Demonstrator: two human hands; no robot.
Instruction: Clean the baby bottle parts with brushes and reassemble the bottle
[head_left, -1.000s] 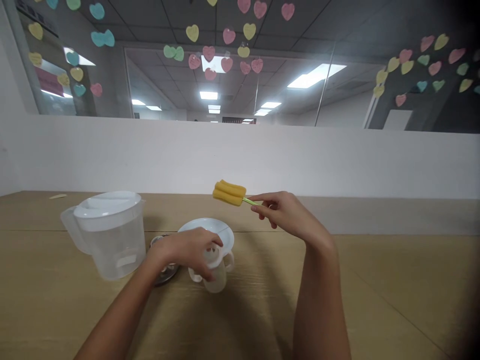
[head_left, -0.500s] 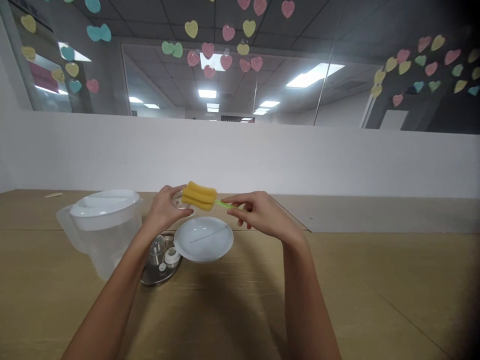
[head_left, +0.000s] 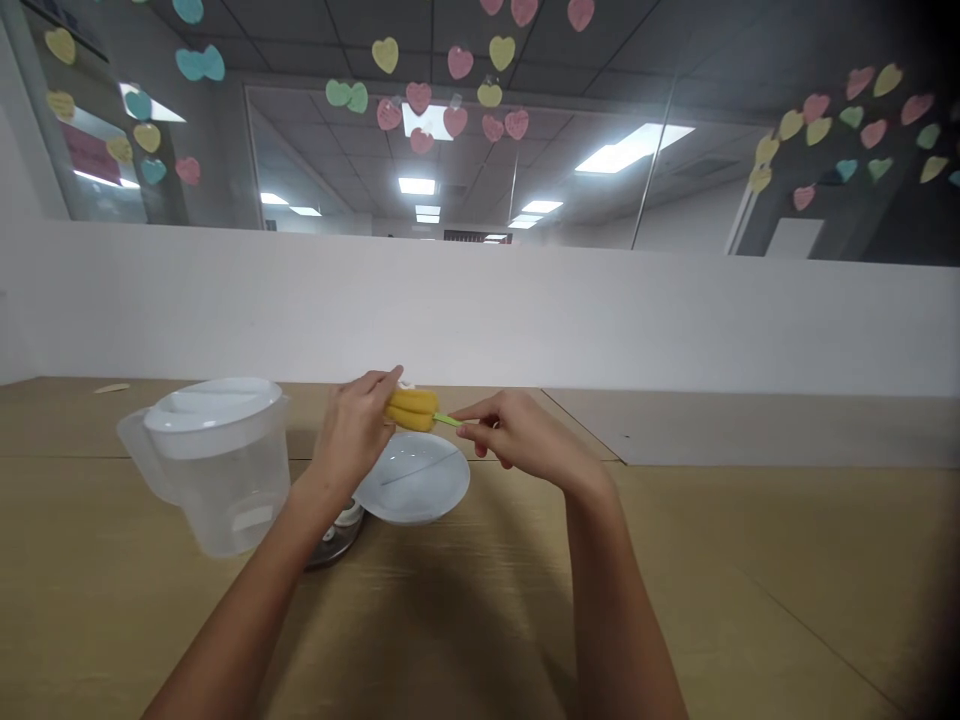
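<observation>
My right hand [head_left: 517, 435] pinches the thin green handle of a yellow sponge brush [head_left: 414, 410], which points left. At its far end my left hand [head_left: 360, 425] curls around a small clear round vessel, now almost wholly hidden by the fingers; a whitish bit of rim [head_left: 406, 385] shows above the sponge. The sponge's left end meets the left hand; how far it reaches inside the vessel I cannot tell. Below both hands sits a white bowl [head_left: 412, 495] with a thin straight line across its inside. A round metal tray [head_left: 334, 550] with small white parts is partly covered by my left forearm.
A translucent plastic pitcher [head_left: 225, 490] with a white lid stands left of my left forearm. A thin pale stick [head_left: 112, 388] lies at the back left of the brown tabletop [head_left: 465, 640]. Behind rises a white wall [head_left: 480, 310] beneath glass with heart-shaped notes.
My left hand has moved right and turned, bringing the vessel against the sponge's end and hiding it. The sponge has dipped slightly and shifted right. My left forearm now covers more of the tray.
</observation>
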